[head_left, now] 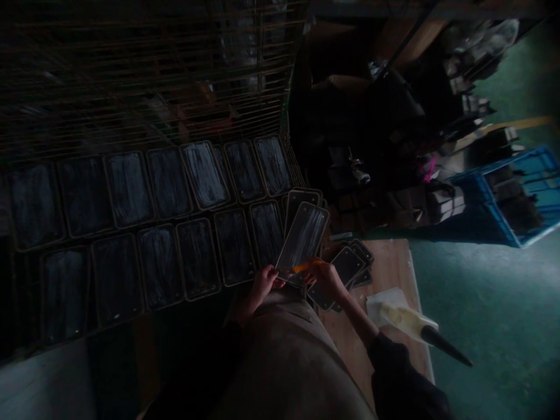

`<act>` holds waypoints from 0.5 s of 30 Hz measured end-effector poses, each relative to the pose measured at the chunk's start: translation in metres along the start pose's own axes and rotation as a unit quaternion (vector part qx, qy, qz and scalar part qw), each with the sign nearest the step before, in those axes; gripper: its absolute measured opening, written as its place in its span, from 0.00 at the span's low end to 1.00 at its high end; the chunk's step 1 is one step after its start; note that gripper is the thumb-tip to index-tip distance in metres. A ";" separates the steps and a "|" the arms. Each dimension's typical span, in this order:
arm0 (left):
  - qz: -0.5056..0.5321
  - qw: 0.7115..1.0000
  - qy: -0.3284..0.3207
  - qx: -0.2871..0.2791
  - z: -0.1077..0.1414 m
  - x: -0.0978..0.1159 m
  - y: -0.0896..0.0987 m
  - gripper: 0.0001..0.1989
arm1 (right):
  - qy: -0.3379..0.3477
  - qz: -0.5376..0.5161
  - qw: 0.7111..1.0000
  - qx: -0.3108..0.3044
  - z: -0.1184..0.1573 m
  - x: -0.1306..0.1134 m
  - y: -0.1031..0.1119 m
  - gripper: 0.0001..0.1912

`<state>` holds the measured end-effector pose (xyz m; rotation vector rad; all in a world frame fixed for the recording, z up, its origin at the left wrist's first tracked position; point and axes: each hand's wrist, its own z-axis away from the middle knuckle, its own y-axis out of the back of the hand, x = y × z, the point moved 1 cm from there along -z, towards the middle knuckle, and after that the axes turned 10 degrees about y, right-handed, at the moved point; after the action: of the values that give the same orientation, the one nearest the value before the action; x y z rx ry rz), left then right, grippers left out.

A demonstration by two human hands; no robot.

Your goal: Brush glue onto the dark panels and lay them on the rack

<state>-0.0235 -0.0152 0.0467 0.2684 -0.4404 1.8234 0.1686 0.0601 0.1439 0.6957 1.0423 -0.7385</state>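
In the head view, dim and blurred, the left hand (265, 284) pinches the lower left corner of a panel (305, 233) in front of the apron (284, 350), while the right hand (326, 278) is closed around an orange tool (306, 266), its tip too dark to make out and its grip end covered by fingers. The panel, a flat, dark, round-cornered rectangle with pale streaks, overlaps another panel (301, 197), its long axis running from lower left to upper right. Beside it, plain panels (343, 268) partly overlap on a wooden surface (389, 256).
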 end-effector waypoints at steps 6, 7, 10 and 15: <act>-0.057 0.997 -0.047 0.012 -0.006 -0.004 0.002 0.09 | 0.015 -0.028 0.998 0.059 -0.045 0.015 0.009 0.23; -0.061 0.997 -0.055 0.011 -0.007 -0.004 0.002 0.09 | 0.027 -0.024 0.996 0.086 -0.052 0.015 0.013 0.23; -0.058 0.996 -0.065 0.008 -0.008 -0.005 0.004 0.10 | 0.050 -0.002 0.982 0.183 -0.058 0.008 0.023 0.23; -0.037 0.998 -0.044 -0.010 -0.008 -0.005 0.004 0.10 | 0.047 0.008 0.987 0.153 -0.030 -0.002 0.015 0.20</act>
<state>-0.0258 -0.0169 0.0367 0.3486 -0.5031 1.7389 0.1650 0.0930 0.1376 1.0102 1.0175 -0.8674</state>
